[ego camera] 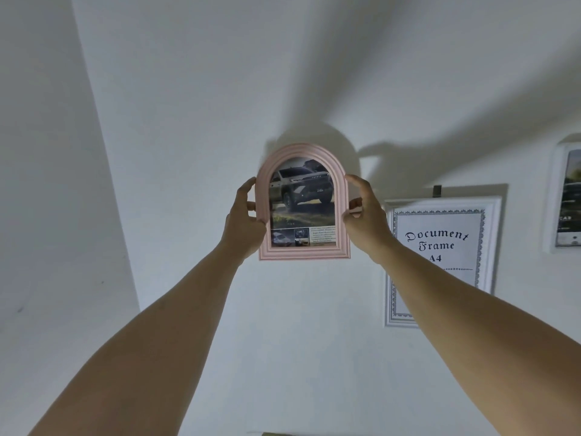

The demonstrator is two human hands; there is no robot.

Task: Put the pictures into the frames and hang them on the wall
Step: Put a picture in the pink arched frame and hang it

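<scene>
A: Where was the pink frame (pixel 304 253)?

B: Up high, right in front of the white wall (pixel 195 127). It stood upright with its round end on top. It was between the wall's left corner and the big white frame (pixel 440 203) to its right.

A: Who held it?

B: Both hands. The left hand (pixel 246 223) gripped its left side and the right hand (pixel 366 217) gripped its right side. The fingers (pixel 356 204) were curled round the edges (I could see only some of them).

A: Why one hand on each side?

B: I think so it would sit straight and not tip while its back found a hook. The car picture (pixel 301 196) was already inside, so that part looked done.

A: Was it on the wall yet?

B: I could not tell. A big shadow lay behind it, so I guess it was a little way off the wall. I saw no hook behind it.

A: What else was there?

B: The big white frame said "Document Frame A4" and hung under a small dark hook (pixel 437 191). Another white frame (pixel 554 199) hung by the wall's right edge. The room was plain and white. There was a side wall (pixel 47 184) on the left, and long grey shadows up high.
</scene>
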